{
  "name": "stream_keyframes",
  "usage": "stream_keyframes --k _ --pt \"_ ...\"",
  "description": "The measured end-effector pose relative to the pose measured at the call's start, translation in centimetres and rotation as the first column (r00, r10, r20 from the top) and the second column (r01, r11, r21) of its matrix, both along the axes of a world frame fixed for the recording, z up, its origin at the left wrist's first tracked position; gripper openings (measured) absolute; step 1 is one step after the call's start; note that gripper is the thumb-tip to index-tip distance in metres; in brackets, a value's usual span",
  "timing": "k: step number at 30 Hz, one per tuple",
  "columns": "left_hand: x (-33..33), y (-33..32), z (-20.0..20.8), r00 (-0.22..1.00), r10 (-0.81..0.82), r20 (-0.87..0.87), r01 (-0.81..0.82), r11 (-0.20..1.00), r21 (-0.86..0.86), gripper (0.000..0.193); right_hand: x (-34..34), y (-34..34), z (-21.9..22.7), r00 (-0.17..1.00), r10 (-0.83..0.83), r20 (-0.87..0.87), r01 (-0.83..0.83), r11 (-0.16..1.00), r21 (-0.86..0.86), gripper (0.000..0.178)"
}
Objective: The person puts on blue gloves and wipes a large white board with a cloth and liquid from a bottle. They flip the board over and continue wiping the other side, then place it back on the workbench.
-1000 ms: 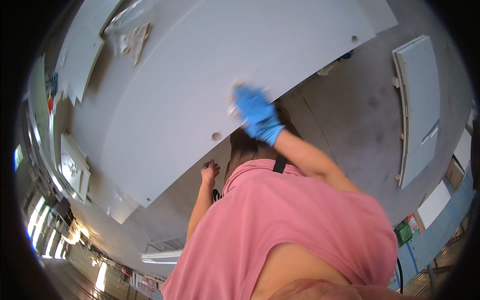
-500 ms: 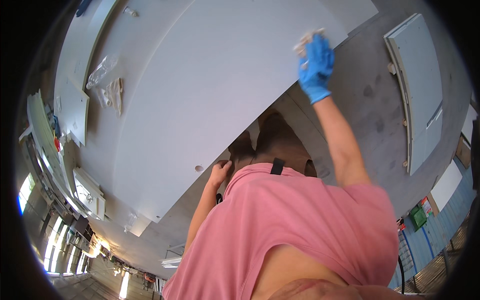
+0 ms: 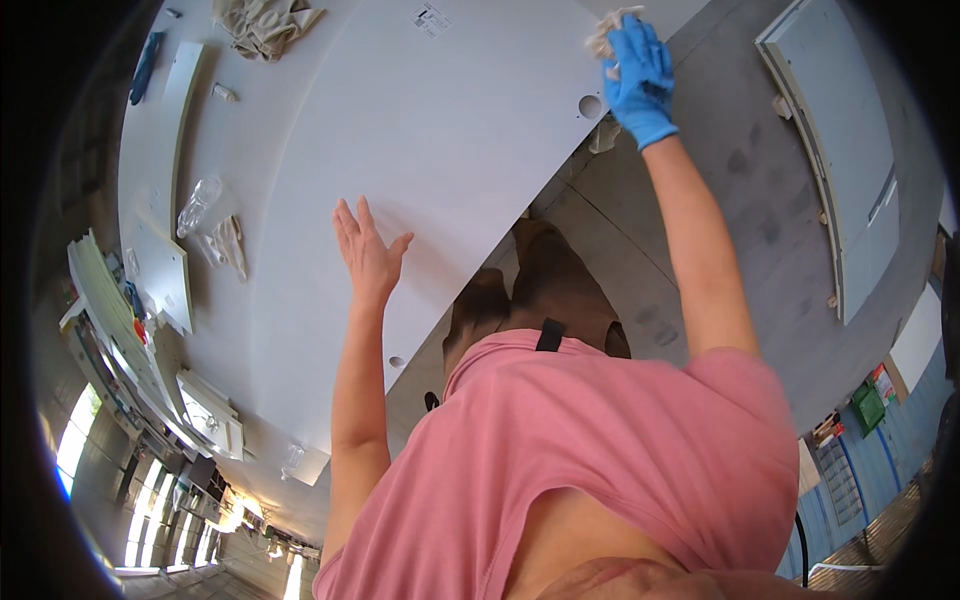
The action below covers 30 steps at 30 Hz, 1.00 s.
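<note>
A large flat white panel [image 3: 440, 140] lies in front of me, with a round hole near its edge at each end of the side closest to me. My right hand [image 3: 640, 80], in a blue glove, presses a crumpled off-white rag [image 3: 606, 36] on the panel near its far right edge. My bare left hand [image 3: 370, 250] is over the panel's near left part with its fingers spread and nothing in it; whether it touches the surface I cannot tell. A printed label [image 3: 430, 20] shows at the panel's far end.
Left of the panel lie a heap of beige cloth [image 3: 262, 24], a clear plastic bottle [image 3: 198, 205], a pale glove [image 3: 230, 245] and narrow white boards [image 3: 178, 130]. On the right, a stack of white panels [image 3: 835, 150] rests on small blocks above the grey floor [image 3: 735, 210].
My left hand has risen from beside my body to over the panel, fingers spread. My right hand has moved the rag farther away. The view has shifted, showing the label and the far hole.
</note>
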State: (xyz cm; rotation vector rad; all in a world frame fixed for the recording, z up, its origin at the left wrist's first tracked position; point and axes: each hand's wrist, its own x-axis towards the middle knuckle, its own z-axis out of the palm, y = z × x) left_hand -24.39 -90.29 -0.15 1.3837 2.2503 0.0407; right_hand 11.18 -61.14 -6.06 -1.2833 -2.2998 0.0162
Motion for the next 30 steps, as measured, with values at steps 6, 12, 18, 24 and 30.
stream_keyframes --k 6,12,18,24,30 --pt "-1.0 -0.7 -2.5 0.998 -0.057 0.036 0.060 0.995 -0.074 0.111 -2.2 -6.6 -0.8 0.996 -0.051 -0.076 0.051 0.999 -0.009 0.053" --pt "-1.4 -1.1 -2.2 0.995 -0.098 -0.023 0.095 0.992 -0.088 0.112 -0.7 -5.0 -2.6 0.991 -0.008 -0.137 0.000 0.998 -0.057 0.045" --pt "-1.5 -1.1 -2.6 0.988 -0.149 -0.045 0.147 0.989 -0.027 0.112 -0.5 -0.4 -2.3 0.964 -0.247 -0.102 0.240 0.968 -0.077 0.047" --pt "-1.5 -0.9 -2.6 0.983 -0.167 -0.075 0.165 0.986 -0.027 0.112 -2.0 -6.7 -3.3 0.978 -0.200 -0.065 0.194 0.977 -0.089 0.058" --pt "-1.4 -0.7 -2.2 0.989 -0.144 -0.047 0.143 0.990 -0.018 0.112 -1.8 -1.3 -2.5 0.990 -0.099 0.099 0.108 0.989 -0.096 0.051"
